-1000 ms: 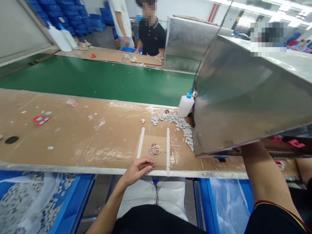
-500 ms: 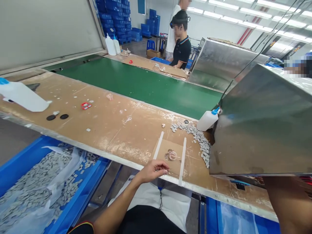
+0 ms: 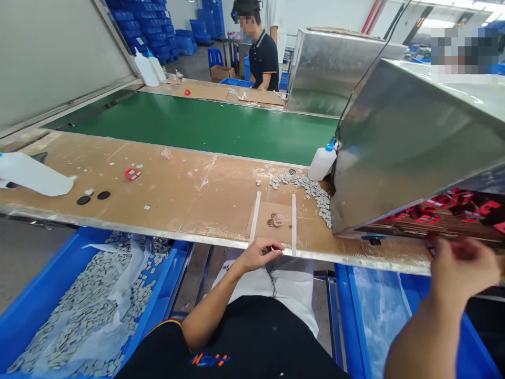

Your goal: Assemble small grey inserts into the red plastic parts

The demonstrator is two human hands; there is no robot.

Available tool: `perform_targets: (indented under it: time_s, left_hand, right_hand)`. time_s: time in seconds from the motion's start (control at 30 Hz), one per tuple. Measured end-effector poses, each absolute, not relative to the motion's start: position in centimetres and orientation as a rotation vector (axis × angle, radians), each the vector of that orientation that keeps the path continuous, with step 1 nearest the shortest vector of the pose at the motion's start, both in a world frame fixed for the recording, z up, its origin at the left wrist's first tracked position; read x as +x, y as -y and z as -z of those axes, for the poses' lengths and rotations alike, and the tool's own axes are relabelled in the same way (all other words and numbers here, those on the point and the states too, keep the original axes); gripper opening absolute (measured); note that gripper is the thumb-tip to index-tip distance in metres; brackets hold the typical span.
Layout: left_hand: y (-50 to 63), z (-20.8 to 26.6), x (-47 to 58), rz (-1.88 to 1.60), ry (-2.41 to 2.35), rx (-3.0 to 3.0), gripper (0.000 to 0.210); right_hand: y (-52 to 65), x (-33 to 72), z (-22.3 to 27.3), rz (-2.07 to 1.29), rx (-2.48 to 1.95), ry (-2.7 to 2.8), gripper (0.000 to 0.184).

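Observation:
My left hand (image 3: 262, 253) rests at the table's front edge, just below a cardboard pad (image 3: 266, 236) held by two white tape strips. Its fingers are loosely bent, with the thumb apart, and nothing shows in them. On the pad sits a small, pale round cup (image 3: 278, 220) with a thin stick across it, beside dark smudges. At far right my right hand (image 3: 463, 266), blurred, is over the table's edge with its fingers curled in. Something dark reddish shows among them, but its kind is unclear. Red parts (image 3: 453, 204) lie under the metal hood behind that hand.
Small grey tiles (image 3: 321, 202) are heaped by the metal hood (image 3: 379, 142), near a white bottle (image 3: 321, 163). A green belt (image 3: 221, 126) runs beyond the table. Blue bins (image 3: 169, 284) stand below. Black discs (image 3: 103, 195) and another bottle (image 3: 35, 173) lie left. A co-worker (image 3: 264, 58) is across.
My right hand has come into view from beneath the hood at the right. The left hand has drawn back slightly from the pad. My view has tilted down and turned right.

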State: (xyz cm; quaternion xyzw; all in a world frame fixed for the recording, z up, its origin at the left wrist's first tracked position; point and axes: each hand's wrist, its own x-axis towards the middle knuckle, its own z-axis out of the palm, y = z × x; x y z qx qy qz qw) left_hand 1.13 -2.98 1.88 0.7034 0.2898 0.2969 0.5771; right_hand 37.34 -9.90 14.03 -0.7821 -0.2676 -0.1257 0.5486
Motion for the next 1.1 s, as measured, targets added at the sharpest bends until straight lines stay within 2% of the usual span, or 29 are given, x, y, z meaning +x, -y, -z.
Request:
perform_targets:
  time_s: [0.07,0.13,0.2,0.33,0.57,0.67,0.8,0.87,0.93,1.03,1.1]
  left_hand:
    - [4.1,-2.4,2.1,-0.67,-0.589,1.753,0.028]
    - [5.2,-2.7,3.0,-0.679,-0.477,1.833,0.032]
    - [5.9,-2.8,3.3,-0.7,-0.382,1.879,0.045]
    - [6.2,-3.3,1.4,-0.762,-0.307,1.923,0.055]
    - [4.3,-4.9,-2.2,-0.765,-0.219,2.104,0.041]
    - [3.1,-4.5,-2.2,-0.786,-0.276,2.123,0.031]
    - [1.6,-3.0,-1.8,-0.771,-0.59,1.998,0.026]
    - [0.8,-2.2,-1.4,-0.765,-0.704,1.917,0.029]
    - [0.0,-1.5,-0.9,-0.762,-0.735,1.856,0.031]
    - [-1.1,-0.8,-0.2,-0.756,-0.743,1.81,0.028]
    - [-1.6,-0.5,0.0,-0.752,-0.736,1.821,0.026]
  right_hand:
    - [13.1,33.6,-11.0,0.107,-1.823,0.63,0.028]
    - [15.3,28.4,-8.0,-0.386,-1.678,0.787,0.036]
    - [16.0,23.6,-6.1,-0.704,-1.501,0.87,0.04]
    - [14.5,19.1,-4.9,-1.022,-1.225,0.954,0.053]
    - [10.3,17.1,-4.2,-1.595,-0.92,1.096,0.08]
    - [9.6,16.3,-3.9,-1.547,-1.016,1.084,0.073]
    - [8.3,18.4,-3.0,-1.077,-1.39,1.07,0.041]
    - [6.7,19.9,-2.3,-0.839,-1.493,1.083,0.039]
    - [4.8,20.7,-1.8,-0.737,-1.517,1.176,0.04]
    - [2.2,20.5,-1.5,-0.659,-1.496,1.37,0.021]
    - [1.2,20.1,-1.6,-0.582,-1.489,1.452,0.017]
